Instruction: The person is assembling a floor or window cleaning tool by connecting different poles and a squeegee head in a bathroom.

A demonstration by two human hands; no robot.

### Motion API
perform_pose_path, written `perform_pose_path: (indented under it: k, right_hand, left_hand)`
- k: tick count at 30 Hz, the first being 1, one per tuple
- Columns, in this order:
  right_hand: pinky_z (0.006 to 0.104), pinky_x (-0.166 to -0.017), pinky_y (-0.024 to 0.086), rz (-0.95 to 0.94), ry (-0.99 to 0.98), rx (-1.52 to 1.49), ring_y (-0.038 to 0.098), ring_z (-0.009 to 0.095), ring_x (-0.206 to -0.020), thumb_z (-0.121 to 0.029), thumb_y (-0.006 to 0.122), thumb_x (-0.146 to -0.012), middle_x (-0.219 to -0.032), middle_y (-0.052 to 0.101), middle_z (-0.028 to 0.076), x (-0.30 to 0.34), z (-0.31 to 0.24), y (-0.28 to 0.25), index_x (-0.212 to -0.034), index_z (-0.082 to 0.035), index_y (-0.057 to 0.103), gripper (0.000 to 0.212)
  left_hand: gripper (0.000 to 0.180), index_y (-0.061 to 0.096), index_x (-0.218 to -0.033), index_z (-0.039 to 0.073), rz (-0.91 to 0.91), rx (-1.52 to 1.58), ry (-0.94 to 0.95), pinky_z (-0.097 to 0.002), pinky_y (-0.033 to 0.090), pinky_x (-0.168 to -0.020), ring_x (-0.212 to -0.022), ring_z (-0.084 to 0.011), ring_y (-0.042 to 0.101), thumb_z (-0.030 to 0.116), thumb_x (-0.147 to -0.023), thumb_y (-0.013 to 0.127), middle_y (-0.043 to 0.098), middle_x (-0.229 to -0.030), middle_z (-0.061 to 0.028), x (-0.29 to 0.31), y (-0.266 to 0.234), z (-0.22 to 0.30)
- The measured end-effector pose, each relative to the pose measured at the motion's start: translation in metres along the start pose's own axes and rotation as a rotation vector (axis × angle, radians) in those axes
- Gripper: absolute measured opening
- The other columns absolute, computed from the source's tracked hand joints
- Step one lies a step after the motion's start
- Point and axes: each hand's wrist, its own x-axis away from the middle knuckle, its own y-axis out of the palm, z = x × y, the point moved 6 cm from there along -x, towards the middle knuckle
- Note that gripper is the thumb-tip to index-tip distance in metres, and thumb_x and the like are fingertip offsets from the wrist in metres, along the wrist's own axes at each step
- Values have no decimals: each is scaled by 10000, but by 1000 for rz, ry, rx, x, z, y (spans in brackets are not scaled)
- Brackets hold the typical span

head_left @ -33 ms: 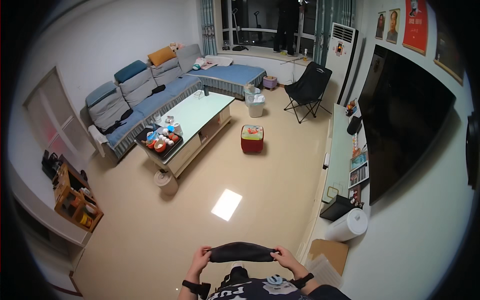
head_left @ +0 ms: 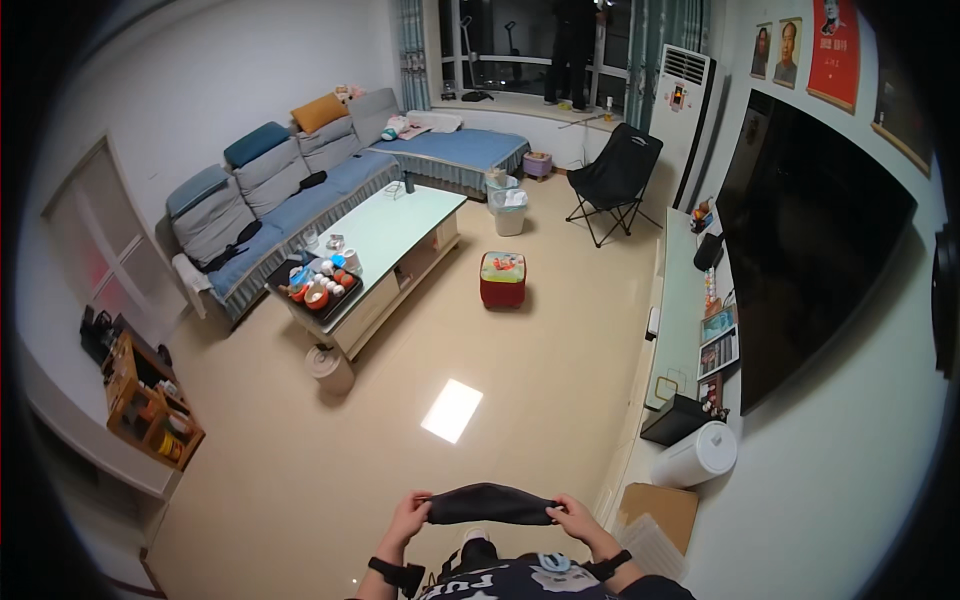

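Note:
A black cloth band [head_left: 490,504], wide in the middle and narrower at its ends, is stretched between my two hands in front of my body. At its left end, the fingers of my left hand [head_left: 410,517] are closed on it. My right hand [head_left: 572,516] pinches the opposite end. The band bows slightly upward along its top edge and hangs above the floor. Whether it is one layer or folded, I cannot tell. Dark bands circle both my wrists.
Ahead stand a small red stool [head_left: 503,287] and a long coffee table [head_left: 400,235] carrying a tray of cups. A blue-covered sofa [head_left: 290,205] lines the left wall. To the right are a low TV cabinet [head_left: 672,345], a white cylinder [head_left: 700,455] and a cardboard box [head_left: 660,505]. A person [head_left: 572,50] stands at the window.
Both hands and the black cloth band sit very slightly further right in the picture, with the grip unchanged. The room shifts a touch with the view.

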Motion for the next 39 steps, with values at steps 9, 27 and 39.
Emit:
perform_pose_path:
  k: [9,27,39]
  right_hand:
    - [203,-612,381,659,89,-224,472,77,-655,-62,556,-756,-732,526,3,-82,-12,-115,-821,-25,513,86]
    - [189,-513,377,282,-159,95,438,42,-558,-129,620,-730,-652,507,-16,-548,-204,-305,-847,-26,542,175]
    - [181,-544,392,351,82,-70,512,70,-620,-98,576,-765,-701,544,11,-732,-259,-512,-875,-40,517,137]
  left_hand:
    - [177,526,-903,9,-431,-591,307,-311,451,-630,-698,-262,574,111,-759,538,589,-750,-151,-207,128,132]
    - [128,481,-858,-6,95,-450,327,-285,441,-591,-639,-214,558,101,-791,498,558,-719,-141,-569,150,334]
    - [167,432,-928,7,-168,-520,480,-394,416,-662,-772,-383,517,135,-821,440,533,-794,-231,-880,303,519]
